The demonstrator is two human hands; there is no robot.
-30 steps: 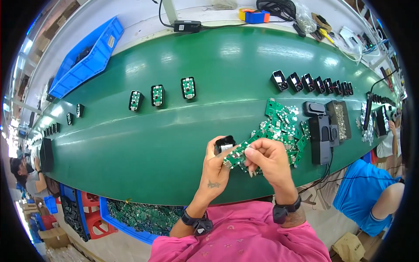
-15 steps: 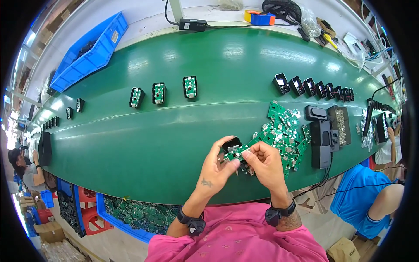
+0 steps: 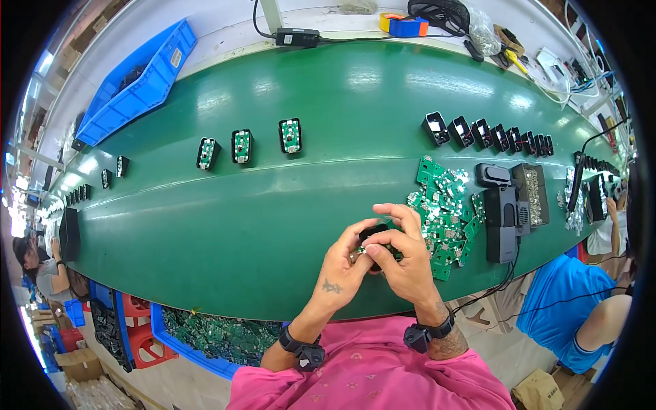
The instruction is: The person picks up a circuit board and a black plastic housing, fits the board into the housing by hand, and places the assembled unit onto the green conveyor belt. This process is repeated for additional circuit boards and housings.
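Landmark: heap of loose green circuit boards [image 3: 447, 222] on the green bench [image 3: 205, 239]; places below run from this heap.
Black case [image 3: 373, 233]: just left of the heap, between both hands, open side up.
Board in hand [image 3: 363, 251]: at the case's near part, mostly hidden by fingers; cannot tell how far it sits inside.
Left hand [image 3: 344, 265]: curled round the case's left side, holding it.
Right hand [image 3: 405, 263]: thumb and index bent in over the case, another finger raised; cannot tell whether pinching or only pressing.
Filled cases [image 3: 242, 146]: three, well left and beyond, boards showing on top.
Open cases [image 3: 459, 131]: a row beyond, running off right.
Black device [image 3: 502, 225]: just right.
Parts box [image 3: 545, 205]: right, past the device, small metallic pieces within.
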